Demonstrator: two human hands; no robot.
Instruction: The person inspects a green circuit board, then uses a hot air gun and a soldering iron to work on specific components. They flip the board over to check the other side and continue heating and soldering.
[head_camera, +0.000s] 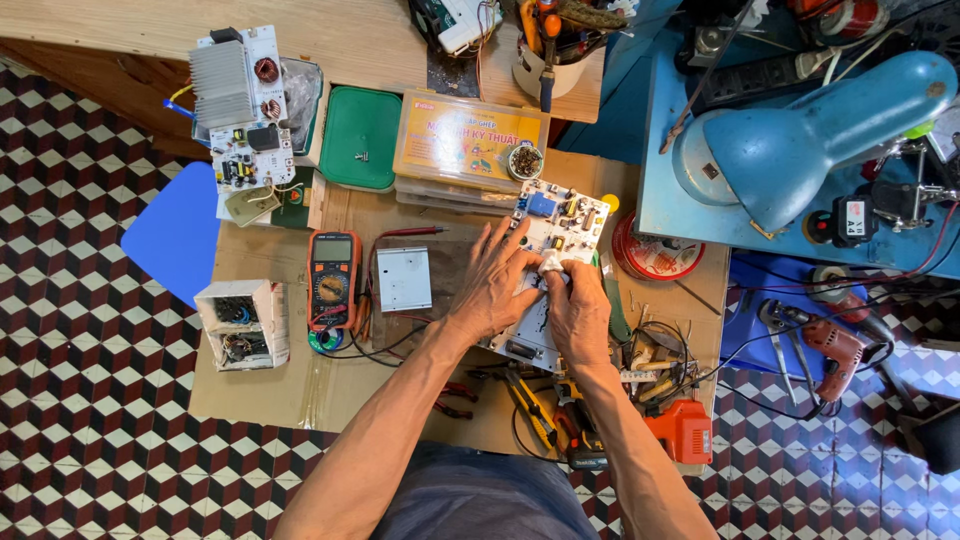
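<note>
The left hand (497, 283) lay spread flat on the white circuit board (552, 262), fingers wide, pinning it to the counter (270, 385). The right hand (578, 312) was curled narrow around a small white wad (551, 264), cloth or tissue, pressed against the middle of the board. The board sat at the counter's centre, tilted, its lower half largely hidden beneath both hands; what the wad touched could not be made out.

Tools at the near edge, yellow-handled pliers (530, 402) and an orange box (684, 431), were tangled in wires and hard to separate. A blue desk lamp (800, 140) covered part of the blue shelf at the right, and a red drill (835, 350) lay below it.

Open room remained on the bare cardboard at the counter's near left corner; elsewhere things crowded close. An orange multimeter (333, 285) lay just left of a small metal plate (404, 278).

A white cup (550, 60) at the far edge held screwdrivers, cut off by the frame. A clear plastic case (465, 145) carried a small round tin of coiled bits (525, 162) on its lid. A green lid (361, 135) had one screw on it.
</note>
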